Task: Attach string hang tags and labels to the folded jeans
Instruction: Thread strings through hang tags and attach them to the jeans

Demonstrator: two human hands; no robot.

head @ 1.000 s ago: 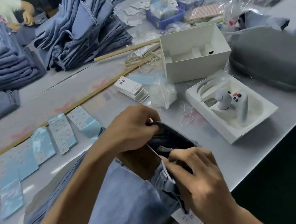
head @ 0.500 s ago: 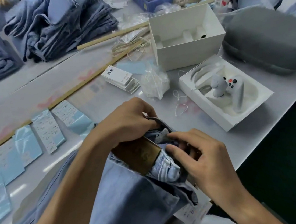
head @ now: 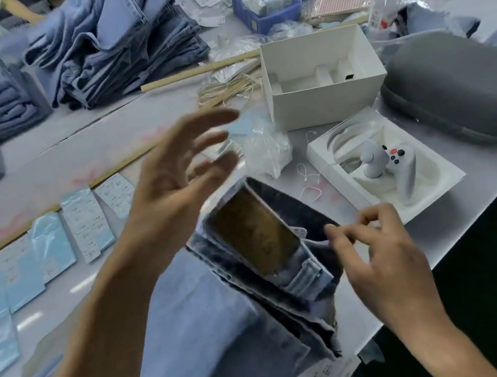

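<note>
Folded light-blue jeans point(head: 195, 332) lie in front of me with the waistband turned up, showing a brown leather patch point(head: 255, 236) and a belt loop point(head: 304, 277). A white paper tag point(head: 328, 373) hangs under the jeans' near edge. My left hand point(head: 175, 177) hovers above the waistband, blurred, fingers spread and empty. My right hand point(head: 383, 254) sits just right of the waistband with fingers loosely curled, its thumb tip at the dark inner lining; I see nothing held in it. White string loops point(head: 310, 188) and a clear bag of strings point(head: 268, 152) lie beyond the jeans.
Blue and white labels point(head: 85, 224) lie in a row at left. An open white box point(head: 324, 103), a tray with a game controller point(head: 386, 170) and a grey case point(head: 457, 89) stand at right. Stacked jeans point(head: 115, 42) and a blue bin point(head: 269, 17) are behind. The table edge runs close on the right.
Both hands have let go of the waistband. The left hand rose and opened above it; the right hand drew back to the right. The patch now shows fully.
</note>
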